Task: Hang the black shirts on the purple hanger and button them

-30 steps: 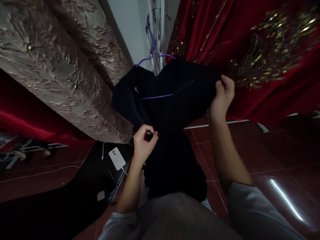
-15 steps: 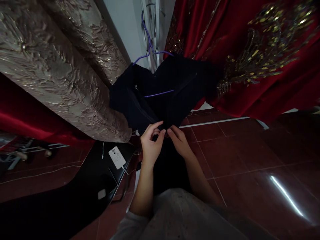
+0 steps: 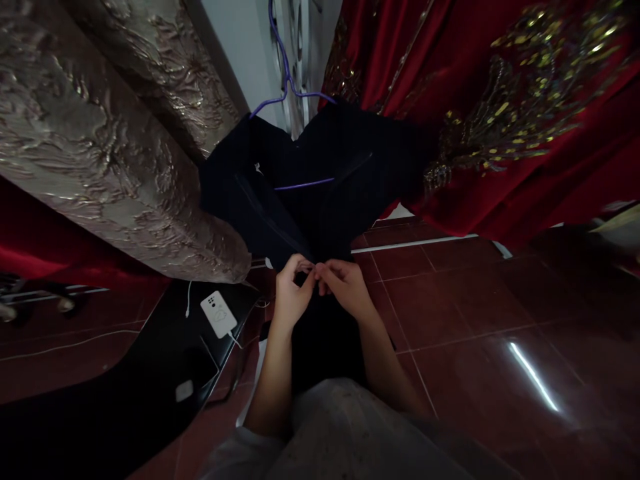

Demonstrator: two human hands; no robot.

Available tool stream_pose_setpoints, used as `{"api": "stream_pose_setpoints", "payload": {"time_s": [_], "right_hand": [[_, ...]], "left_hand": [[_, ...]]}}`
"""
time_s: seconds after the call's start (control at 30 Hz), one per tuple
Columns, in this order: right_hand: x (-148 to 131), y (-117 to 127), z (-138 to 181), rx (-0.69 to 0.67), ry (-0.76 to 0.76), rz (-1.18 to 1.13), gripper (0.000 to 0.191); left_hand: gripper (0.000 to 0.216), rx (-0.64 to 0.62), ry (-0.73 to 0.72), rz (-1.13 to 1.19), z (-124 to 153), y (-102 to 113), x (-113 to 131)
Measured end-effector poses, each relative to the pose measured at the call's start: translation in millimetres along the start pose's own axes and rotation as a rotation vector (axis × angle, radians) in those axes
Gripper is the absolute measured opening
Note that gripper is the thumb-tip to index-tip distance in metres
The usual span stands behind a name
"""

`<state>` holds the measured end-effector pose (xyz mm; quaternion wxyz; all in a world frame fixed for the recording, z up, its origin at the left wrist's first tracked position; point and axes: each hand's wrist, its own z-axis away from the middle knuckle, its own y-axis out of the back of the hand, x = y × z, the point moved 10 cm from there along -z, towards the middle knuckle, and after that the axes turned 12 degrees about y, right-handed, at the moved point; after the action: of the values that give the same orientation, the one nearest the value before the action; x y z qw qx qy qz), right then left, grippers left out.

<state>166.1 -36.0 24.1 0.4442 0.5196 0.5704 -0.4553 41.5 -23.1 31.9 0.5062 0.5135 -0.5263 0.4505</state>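
Note:
A black garment (image 3: 320, 160) hangs open on a purple hanger (image 3: 287, 90) in front of me. My left hand (image 3: 291, 293) and my right hand (image 3: 345, 287) meet at the lower end of its front opening. Both pinch the black fabric there, fingertips almost touching. What exactly sits between the fingers is too dark to make out.
A red dress with gold embroidery (image 3: 500, 107) hangs to the right, a silver brocade garment (image 3: 115, 147) to the left. A white phone (image 3: 219, 314) on a cable lies on a black seat (image 3: 125, 387) at lower left. Glossy red floor tiles (image 3: 475, 320) spread to the right.
My right hand let go of the garment's right shoulder and came down beside my left hand at the front opening. Both hands now pinch there together.

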Motion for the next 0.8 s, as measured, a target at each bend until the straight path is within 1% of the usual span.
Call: {"api": "stream_pose_setpoints", "payload": {"time_s": [0.03,0.07,0.13,0.23,0.3,0.4,0.47,0.5,0.57,0.6,0.63,0.67,0.73,0.77,0.8], "right_hand": [[-2,-1,-3,-0.016,0.001,0.004,0.037],[-4,-1,-7,-0.031,0.003,0.01,0.037],[-11,0,-19,-0.051,0.007,0.017,0.037],[-32,6,-52,-0.031,0.029,-0.009,0.037],[-61,11,-81,0.027,0.095,-0.027,0.037],[-116,18,-119,0.153,0.233,-0.048,0.043],[-147,15,-134,0.178,0.316,-0.092,0.045],[-158,11,-137,0.17,0.353,-0.098,0.046],[-171,6,-136,0.15,0.406,-0.08,0.046],[-173,4,-134,0.142,0.414,-0.065,0.046],[-171,4,-132,0.139,0.408,-0.051,0.047],[-169,4,-129,0.134,0.392,-0.043,0.048],[-164,1,-126,0.096,0.355,-0.034,0.048],[-162,-1,-126,0.072,0.343,-0.02,0.047],[-161,-2,-126,0.055,0.342,-0.002,0.045]], "left_hand": [[0.009,0.018,0.009,-0.028,0,-2,0],[0.011,0.042,0.011,-0.038,1,-3,0],[0.009,0.103,0.002,-0.029,-1,-3,0],[0.002,0.164,-0.009,-0.053,-10,-5,-10],[0.005,0.18,0.009,-0.11,-19,-7,-23],[0.007,0.173,0.027,-0.168,-32,-12,-39],[0.008,0.148,0.012,-0.186,-37,-16,-37],[0.008,0.117,-0.006,-0.198,-39,-18,-31],[0.007,0.034,-0.065,-0.228,-43,-22,-7],[0.006,0.007,-0.115,-0.223,-46,-20,12],[0.007,0.006,-0.179,-0.205,-48,-15,35],[0.012,0.051,-0.258,-0.163,-51,-4,61],[0.028,0.196,-0.429,-0.104,-57,22,114],[0.032,0.25,-0.494,-0.117,-62,31,137],[0.031,0.267,-0.531,-0.154,-68,34,156]]}}
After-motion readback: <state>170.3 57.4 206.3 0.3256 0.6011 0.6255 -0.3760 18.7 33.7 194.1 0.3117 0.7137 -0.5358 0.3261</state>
